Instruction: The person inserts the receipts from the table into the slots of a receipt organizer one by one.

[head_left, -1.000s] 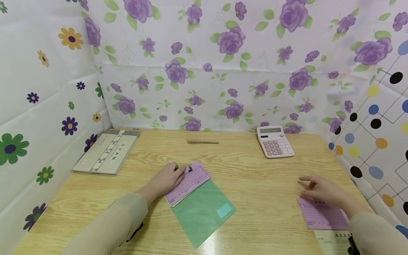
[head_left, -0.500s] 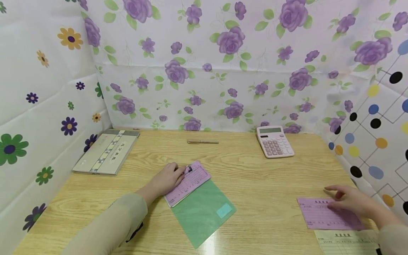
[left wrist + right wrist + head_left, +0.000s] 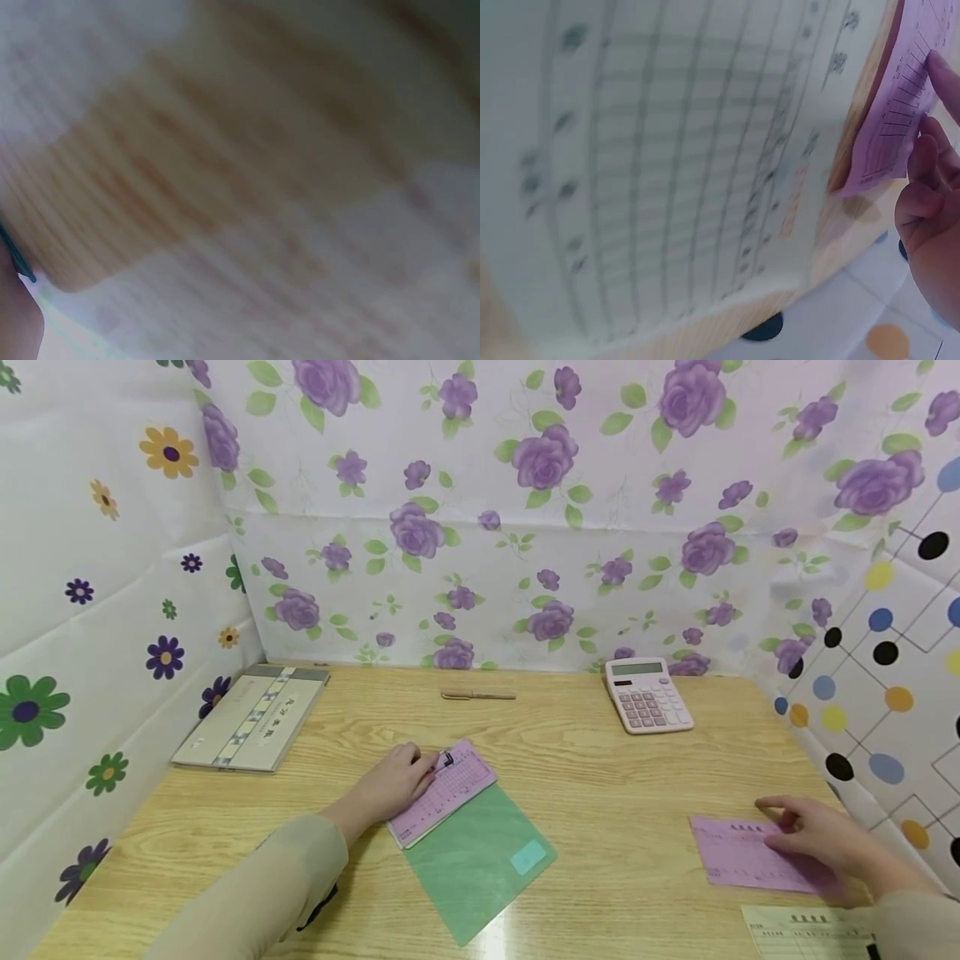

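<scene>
A: What's the right hand (image 3: 825,839) holding?
B: One pink slip (image 3: 731,856). Thumb and fingers are pinching it, nearly closed; the index is reaching past the far edge.
A: How is it looking?
B: Thin, pink, printed with dark lines and a heading. In the right wrist view an edge is curving up off the wood, casting a shadow.
A: Where?
B: Right side of the table (image 3: 600,793), just beyond one cream slip (image 3: 810,931), which is lying flat and showing a ruled grid.
A: Left hand (image 3: 393,781)?
B: Resting on one pink stack (image 3: 453,789), fingers bent beside one black clip (image 3: 447,758). Can't tell whether it's gripping; the left wrist view is blurring.
A: Under that?
B: One green folder (image 3: 465,877), lying at a slant, bearing one blue label (image 3: 528,857).
A: Farther out?
B: One pen (image 3: 478,694) is lying centre back, one pink calculator (image 3: 648,695) back right, one banded book (image 3: 251,714) back left.
</scene>
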`<action>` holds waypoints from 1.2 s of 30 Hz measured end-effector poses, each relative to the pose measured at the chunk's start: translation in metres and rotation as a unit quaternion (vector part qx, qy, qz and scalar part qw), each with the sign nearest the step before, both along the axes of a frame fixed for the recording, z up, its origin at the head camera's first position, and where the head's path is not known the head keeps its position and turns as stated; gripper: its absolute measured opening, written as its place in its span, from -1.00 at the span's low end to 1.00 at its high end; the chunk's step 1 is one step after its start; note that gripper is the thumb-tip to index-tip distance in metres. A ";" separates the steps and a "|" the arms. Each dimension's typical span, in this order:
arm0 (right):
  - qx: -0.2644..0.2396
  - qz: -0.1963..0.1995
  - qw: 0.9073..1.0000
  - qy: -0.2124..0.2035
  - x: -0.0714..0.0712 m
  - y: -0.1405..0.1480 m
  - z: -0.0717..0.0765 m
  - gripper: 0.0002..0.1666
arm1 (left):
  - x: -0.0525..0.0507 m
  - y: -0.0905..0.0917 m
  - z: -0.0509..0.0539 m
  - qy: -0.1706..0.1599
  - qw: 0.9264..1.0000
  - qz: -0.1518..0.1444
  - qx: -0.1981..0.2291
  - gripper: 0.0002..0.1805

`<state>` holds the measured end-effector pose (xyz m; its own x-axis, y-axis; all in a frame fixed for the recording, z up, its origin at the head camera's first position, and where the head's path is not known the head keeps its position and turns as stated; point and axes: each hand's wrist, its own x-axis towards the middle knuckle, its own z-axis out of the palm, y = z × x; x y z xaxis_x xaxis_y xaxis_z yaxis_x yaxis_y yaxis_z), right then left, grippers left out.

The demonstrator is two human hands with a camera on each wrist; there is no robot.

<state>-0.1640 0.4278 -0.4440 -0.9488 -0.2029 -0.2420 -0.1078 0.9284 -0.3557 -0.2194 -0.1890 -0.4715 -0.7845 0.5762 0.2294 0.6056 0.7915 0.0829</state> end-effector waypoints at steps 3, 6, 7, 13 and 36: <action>-0.004 0.007 1.000 0.018 -0.006 -0.007 -0.002 -0.23 | 0.000 0.000 -0.001 0.001 1.000 0.000 -0.001 -0.60; -0.010 0.014 0.999 0.036 -0.012 -0.016 -0.002 -0.24 | 0.000 0.000 -0.001 0.004 1.000 0.000 0.000 -0.60; -0.011 0.013 0.999 0.040 -0.014 -0.019 -0.001 -0.24 | 0.001 0.000 -0.001 0.004 1.000 0.000 0.001 -0.60; -0.007 0.000 0.999 0.053 -0.014 -0.024 0.003 -0.22 | 0.001 0.001 -0.002 0.000 1.000 -0.002 0.003 -0.60; 0.001 -0.017 1.000 -0.010 0.000 0.015 -0.003 -0.31 | 0.001 0.000 0.000 0.018 1.000 -0.010 0.005 -0.61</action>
